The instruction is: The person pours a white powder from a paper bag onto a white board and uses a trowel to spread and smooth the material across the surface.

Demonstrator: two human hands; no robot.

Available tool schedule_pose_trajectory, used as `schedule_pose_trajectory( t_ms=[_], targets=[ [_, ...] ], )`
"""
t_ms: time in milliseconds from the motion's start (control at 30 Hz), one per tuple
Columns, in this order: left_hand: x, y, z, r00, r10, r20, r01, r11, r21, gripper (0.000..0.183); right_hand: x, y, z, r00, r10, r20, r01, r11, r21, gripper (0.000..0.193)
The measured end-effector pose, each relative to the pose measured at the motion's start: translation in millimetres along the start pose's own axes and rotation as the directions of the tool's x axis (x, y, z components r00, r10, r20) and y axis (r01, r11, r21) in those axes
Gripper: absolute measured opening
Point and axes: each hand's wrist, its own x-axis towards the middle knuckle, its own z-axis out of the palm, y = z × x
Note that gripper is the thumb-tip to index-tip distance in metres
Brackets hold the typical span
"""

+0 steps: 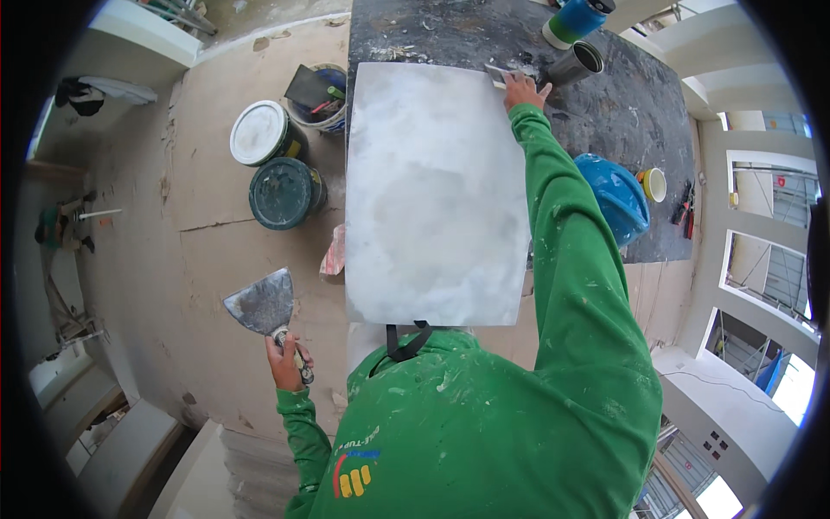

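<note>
My left hand [287, 363] is closed round the handle of a wide putty knife [262, 303], whose smeared metal blade points up and away. On the right, my arm reaches to the far right corner of a white board [437, 190] with a greyish patch in its middle. There my right hand [524, 90] has its fingers on a small flat metal scraper [497, 78], its thumb spread to the side. The fingers partly hide the scraper's handle end. The board lies over a dark, stained tabletop [424, 35], and its near edge reaches my chest.
Left of the board stand a white-lidded bucket [258, 133], a dark green bucket [281, 193] and a tool-filled bucket [318, 97]. On the table are a grey tumbler [577, 64], a blue-green bottle [575, 22], a blue helmet [612, 197], a yellow cup [654, 184] and red-handled pliers [686, 210].
</note>
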Motion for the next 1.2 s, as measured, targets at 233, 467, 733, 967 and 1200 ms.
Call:
schedule_pose_trajectory(
  t_ms=[233, 467, 733, 967, 1200],
  targets=[
    [-53, -53, -21, 0.988, -0.037, -0.148, 0.020, 0.993, -0.115, 0.020, -39, -16, -60, 0.844, -0.310, -0.437, 0.387, 0.917, 0.097, 0.057],
    [-49, -79, -25, 0.996, -0.066, -0.064, 0.056, 0.987, -0.150, 0.019, -357, 52, -26, 0.720, -0.679, -0.147, 0.694, 0.706, 0.141, 0.068],
    [-28, -75, -63, 0.997, 0.009, 0.075, -0.006, 0.999, -0.038, 0.021, -470, 38, -14, 0.567, -0.823, 0.009, 0.823, 0.567, 0.039, 0.075],
    [-71, -94, -118, 0.992, 0.111, 0.065, -0.102, 0.987, -0.121, 0.019, -406, -207, -30, 0.255, -0.931, -0.260, 0.959, 0.278, -0.055, 0.065],
    [-134, -146, -203, 0.983, 0.183, -0.024, -0.183, 0.956, -0.228, 0.020, -423, -366, -137, 0.419, -0.834, -0.359, 0.837, 0.200, 0.510, 0.040]
  ],
)
